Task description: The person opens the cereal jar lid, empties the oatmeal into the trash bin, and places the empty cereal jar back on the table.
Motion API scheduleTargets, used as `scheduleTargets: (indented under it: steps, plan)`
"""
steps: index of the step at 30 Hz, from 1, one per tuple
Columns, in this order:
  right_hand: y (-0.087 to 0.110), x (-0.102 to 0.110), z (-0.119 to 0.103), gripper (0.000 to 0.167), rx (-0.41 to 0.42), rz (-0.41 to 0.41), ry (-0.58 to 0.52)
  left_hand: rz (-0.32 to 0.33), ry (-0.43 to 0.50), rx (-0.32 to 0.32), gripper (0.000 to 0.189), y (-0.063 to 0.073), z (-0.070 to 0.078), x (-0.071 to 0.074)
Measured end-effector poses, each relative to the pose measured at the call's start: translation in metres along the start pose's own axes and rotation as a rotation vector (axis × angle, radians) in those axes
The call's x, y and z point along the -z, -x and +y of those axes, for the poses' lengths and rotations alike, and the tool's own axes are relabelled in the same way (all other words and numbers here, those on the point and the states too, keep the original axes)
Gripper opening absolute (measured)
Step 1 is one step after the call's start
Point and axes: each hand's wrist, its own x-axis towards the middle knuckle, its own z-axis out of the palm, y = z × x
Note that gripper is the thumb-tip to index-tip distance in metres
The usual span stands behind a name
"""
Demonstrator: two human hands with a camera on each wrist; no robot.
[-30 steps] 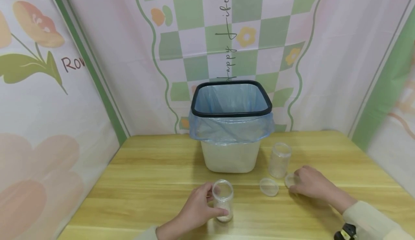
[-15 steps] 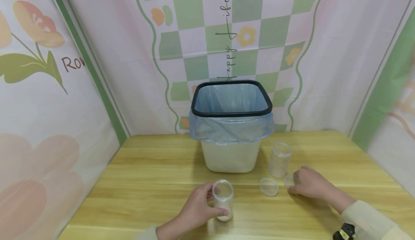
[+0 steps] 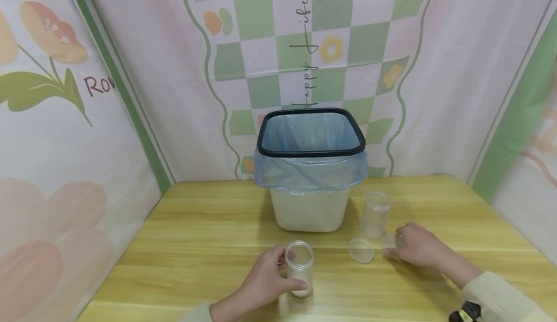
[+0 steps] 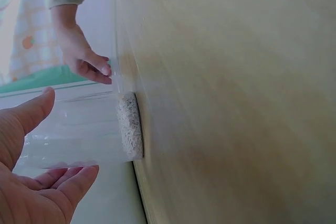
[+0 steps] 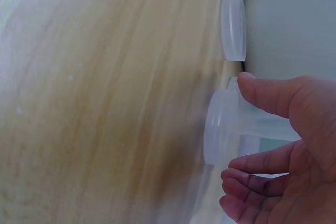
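My left hand [image 3: 265,279] grips a clear jar [image 3: 299,264] standing upright on the table, its thumb and fingers on opposite sides. In the left wrist view, pale, rice-like grains [image 4: 129,125] cover the jar's bottom. My right hand [image 3: 419,247] hovers low at a translucent round lid [image 5: 219,127] lying flat on the table. Its thumb and fingers stand spread around this lid; whether a fingertip touches the rim is hard to tell. A second lid [image 3: 361,251] lies to the left of that hand. Behind the lids stands another clear jar [image 3: 375,215] without a lid.
At the back of the wooden table [image 3: 209,225] stands a white bin [image 3: 310,211] with a black rim and a blue bag liner [image 3: 311,174]. Patterned curtains [image 3: 165,46] hang behind the table and at both sides.
The fingers of my right hand have spread a little, showing more of the lid. That lid has shifted slightly left. My left hand and its jar have stayed in place.
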Motion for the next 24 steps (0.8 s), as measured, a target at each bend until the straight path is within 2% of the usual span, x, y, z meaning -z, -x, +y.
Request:
scheduleTargets:
  steps: [5, 15, 24]
  plan:
    - [0.003, 0.002, -0.003, 0.076, -0.005, 0.015, -0.024, 0.002, -0.011, -0.001, 0.058, 0.000, 0.001, 0.000]
    - [0.017, 0.002, -0.024, 0.061, -0.019, 0.107, -0.111, 0.017, 0.005, -0.023, 0.061, 0.001, 0.005, 0.002]
    - [0.025, -0.009, -0.050, 0.053, 0.047, 0.203, -0.212, 0.030, 0.050, -0.022, 0.059, -0.001, 0.009, 0.006]
